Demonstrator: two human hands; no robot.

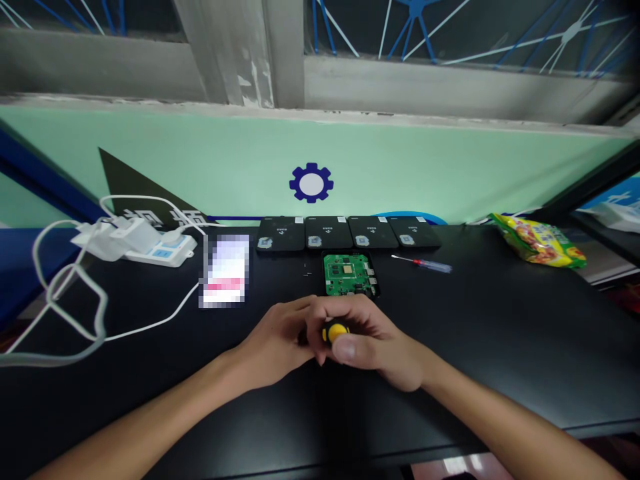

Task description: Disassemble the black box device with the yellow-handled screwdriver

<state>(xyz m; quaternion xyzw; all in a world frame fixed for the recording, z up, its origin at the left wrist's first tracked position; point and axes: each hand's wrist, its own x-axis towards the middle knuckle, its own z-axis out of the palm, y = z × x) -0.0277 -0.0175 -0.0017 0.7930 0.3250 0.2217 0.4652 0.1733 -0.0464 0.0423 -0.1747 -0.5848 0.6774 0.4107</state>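
My right hand (373, 340) is closed round a yellow-and-black screwdriver (337, 331). Only its rounded handle end shows, facing me, with my thumb along its side; the shaft is hidden. Pressed up against it from the left is my left hand (283, 337), its fingers mostly covered by the right one. Just beyond both hands lies a green circuit board (345, 270) in an opened black case, its near edge partly behind my knuckles. A few tiny dark screws (307, 271) are scattered left of the board.
Several closed black boxes (327, 233) stand in a row along the wall. A clear-handled screwdriver (423, 264) lies to the right, with a snack bag (540, 243) farther off. On the left are a blurred-out phone (227, 270), a white power strip (160, 248) and looping white cables (103, 313).
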